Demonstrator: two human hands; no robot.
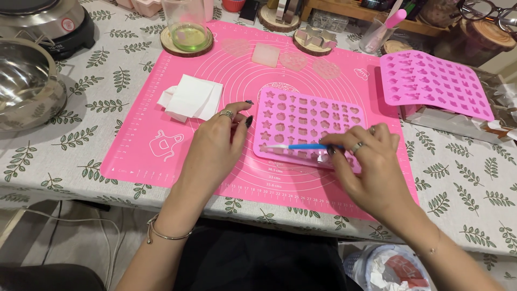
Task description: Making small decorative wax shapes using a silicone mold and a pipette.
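Pink silicone mould, many small shaped cavities: lying near centre of pink baking mat. Left hand resting empty, fingers loosely curled, steadying the mould's left edge. Right hand pinching blue-handled tool, its tip working a near-left cavity.

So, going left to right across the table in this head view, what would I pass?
Steel bowl → folded white paper → left hand → pink mould on the pink mat → right hand holding a blue-handled tool → second pink mould.
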